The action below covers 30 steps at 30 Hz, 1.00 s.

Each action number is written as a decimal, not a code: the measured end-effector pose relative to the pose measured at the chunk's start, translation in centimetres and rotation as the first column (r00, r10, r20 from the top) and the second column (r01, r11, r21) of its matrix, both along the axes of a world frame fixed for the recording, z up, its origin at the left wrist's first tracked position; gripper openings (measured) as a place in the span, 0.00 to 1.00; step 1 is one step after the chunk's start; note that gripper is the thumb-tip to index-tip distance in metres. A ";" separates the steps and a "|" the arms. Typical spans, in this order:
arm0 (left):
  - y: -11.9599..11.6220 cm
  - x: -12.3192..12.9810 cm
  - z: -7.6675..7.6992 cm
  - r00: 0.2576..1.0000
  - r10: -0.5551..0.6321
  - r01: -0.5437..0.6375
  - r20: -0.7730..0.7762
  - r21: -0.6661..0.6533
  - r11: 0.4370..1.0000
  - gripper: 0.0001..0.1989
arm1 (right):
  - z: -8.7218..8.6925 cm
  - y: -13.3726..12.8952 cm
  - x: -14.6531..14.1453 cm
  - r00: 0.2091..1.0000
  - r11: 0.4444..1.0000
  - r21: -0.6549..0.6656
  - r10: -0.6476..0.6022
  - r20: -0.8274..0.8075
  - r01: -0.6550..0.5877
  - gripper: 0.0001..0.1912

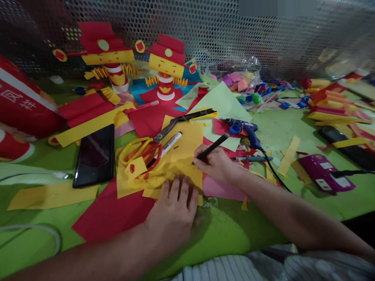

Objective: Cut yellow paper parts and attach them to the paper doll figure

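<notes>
My right hand [215, 162] is closed around a dark pen [212, 147], its tip touching a sheet of yellow paper [190, 140]. Flat on the lower edge of the yellow sheets lies my left hand [174, 208], fingers stretched out and slightly apart. Left of the pen are a white marker [171, 145] and scissors [156, 154] with red and yellow handles. A yellow-and-black utility knife [197, 114] rests across the top of the paper. Red paper [117, 210] sticks out beneath my left forearm.
Two paper figures with red hats [166, 64] stand at the back against a perforated metal panel [205, 35]. A black phone [94, 158] lies left. On the right are a blue glue gun [249, 130] with its cord, a purple power strip [326, 173] and paper scraps.
</notes>
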State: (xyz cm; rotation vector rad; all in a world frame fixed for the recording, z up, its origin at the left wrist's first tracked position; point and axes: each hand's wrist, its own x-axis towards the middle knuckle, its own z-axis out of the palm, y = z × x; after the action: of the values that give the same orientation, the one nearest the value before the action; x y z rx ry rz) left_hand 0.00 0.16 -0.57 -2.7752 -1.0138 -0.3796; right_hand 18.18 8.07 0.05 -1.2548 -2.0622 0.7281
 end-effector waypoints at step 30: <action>0.0 0.0 0.1 1.000 0.001 -0.001 -0.019 0.004 1.000 0.22 | -0.1 0.1 0.0 1.000 1.000 0.006 -0.009 0.025 0.009 0.02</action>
State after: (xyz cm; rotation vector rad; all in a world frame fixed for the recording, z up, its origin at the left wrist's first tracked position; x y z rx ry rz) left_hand 0.02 0.12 -0.49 -2.7694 -1.0088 -0.3539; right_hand 18.21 8.17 -0.07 -1.2757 -2.0763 0.7051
